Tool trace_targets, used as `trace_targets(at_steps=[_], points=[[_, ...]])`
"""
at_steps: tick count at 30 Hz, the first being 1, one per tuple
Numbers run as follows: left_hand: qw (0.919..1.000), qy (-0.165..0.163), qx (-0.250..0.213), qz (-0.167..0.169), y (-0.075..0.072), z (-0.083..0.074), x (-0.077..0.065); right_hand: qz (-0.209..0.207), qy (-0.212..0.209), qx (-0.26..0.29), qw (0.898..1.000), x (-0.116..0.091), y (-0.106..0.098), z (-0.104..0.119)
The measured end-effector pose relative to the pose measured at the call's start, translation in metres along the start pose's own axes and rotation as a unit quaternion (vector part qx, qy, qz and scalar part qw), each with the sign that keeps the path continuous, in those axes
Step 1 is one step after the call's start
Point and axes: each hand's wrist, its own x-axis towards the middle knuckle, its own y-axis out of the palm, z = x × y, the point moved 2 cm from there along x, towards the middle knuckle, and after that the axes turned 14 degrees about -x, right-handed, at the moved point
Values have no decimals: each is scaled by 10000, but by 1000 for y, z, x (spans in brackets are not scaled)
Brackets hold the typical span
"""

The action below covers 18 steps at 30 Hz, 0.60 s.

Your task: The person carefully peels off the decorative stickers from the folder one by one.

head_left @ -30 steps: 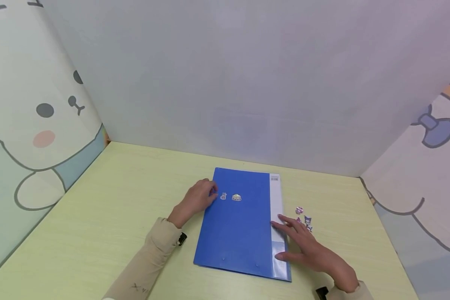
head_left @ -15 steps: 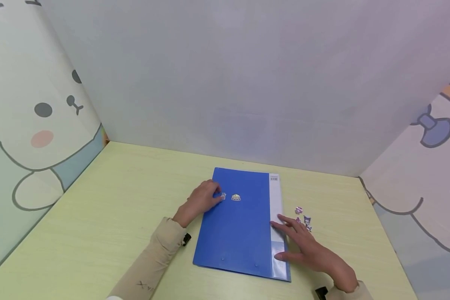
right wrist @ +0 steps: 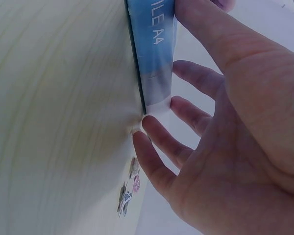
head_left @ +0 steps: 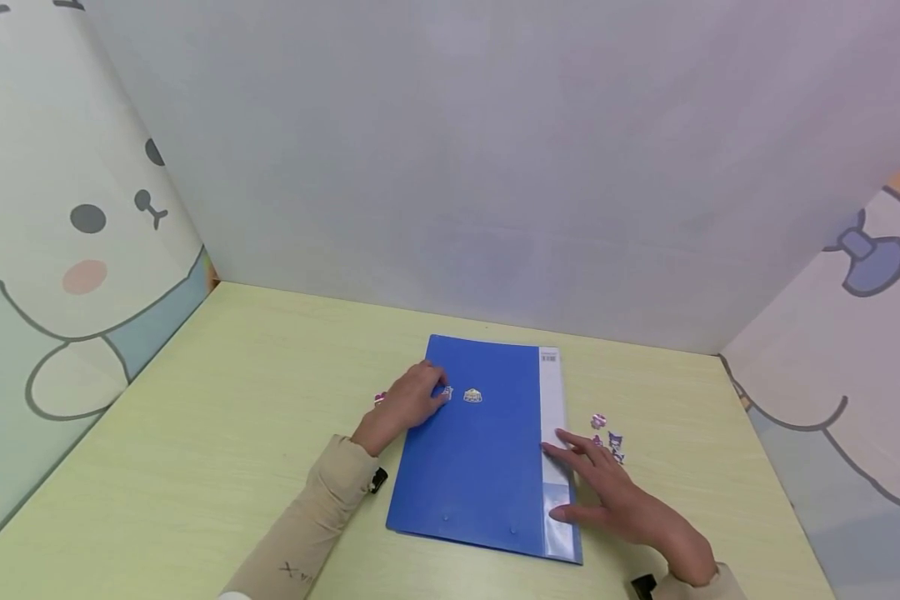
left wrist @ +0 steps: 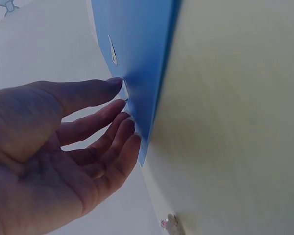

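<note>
Blue folder point(head_left: 480, 446) lies flat on the desk point(head_left: 195, 433), closed. Left hand point(head_left: 405, 402) rests at the folder's left edge, fingers nearly straight, tips on a small sticker point(head_left: 447, 392) on the cover; nothing gripped. A second sticker point(head_left: 472, 395) sits just beside it. Right hand point(head_left: 618, 500) lies open, fingers spread, pressing the folder's pale right strip point(head_left: 551, 400). Loose stickers point(head_left: 609, 437) on the desk just beside the right fingertips. One more pink sticker point(head_left: 379, 398) lies by the left hand.
</note>
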Motion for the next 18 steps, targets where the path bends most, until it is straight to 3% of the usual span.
trace_targets(at_steps=[18], points=[[9997, 55, -216, 85, 1, 0, -1, 69, 118, 62, 9999, 1, 3, -1]])
